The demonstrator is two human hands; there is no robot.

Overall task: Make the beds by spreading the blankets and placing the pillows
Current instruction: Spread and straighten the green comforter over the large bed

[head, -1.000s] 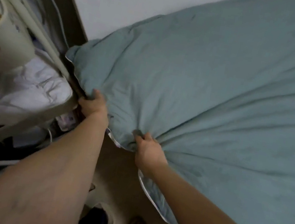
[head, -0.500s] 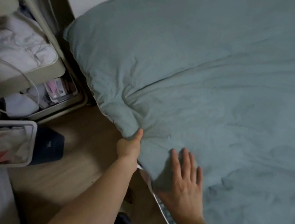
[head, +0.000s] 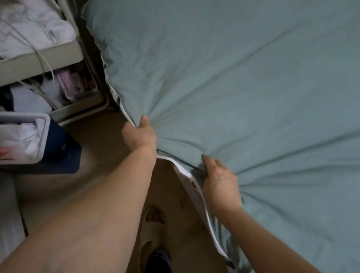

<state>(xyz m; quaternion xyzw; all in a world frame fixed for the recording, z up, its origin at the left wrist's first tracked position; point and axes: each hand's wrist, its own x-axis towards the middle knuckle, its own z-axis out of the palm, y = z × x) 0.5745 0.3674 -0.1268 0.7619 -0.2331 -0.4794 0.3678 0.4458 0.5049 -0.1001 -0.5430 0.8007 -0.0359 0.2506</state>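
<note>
A grey-green blanket (head: pixel 267 84) with a white-trimmed edge covers the bed and fills the right and upper part of the view. My left hand (head: pixel 141 135) grips the blanket's near edge, thumb on top of the cloth. A short way to the right, my right hand (head: pixel 220 182) grips the same edge, and creases fan out from both grips. Below my right hand the white underside of the edge shows. No pillow is in view.
A beige shelf cart (head: pixel 28 61) stuffed with white laundry stands left of the bed. A grey basket (head: pixel 6 120) of cloth and a dark blue item (head: pixel 61 151) sit on the wooden floor (head: pixel 103 139). My slippered foot (head: pixel 153 228) is beside the bed.
My right hand was flat on the blanket half a second ago and now grips its edge. My left hand keeps its grip farther along the edge. The view has shifted down and right.
</note>
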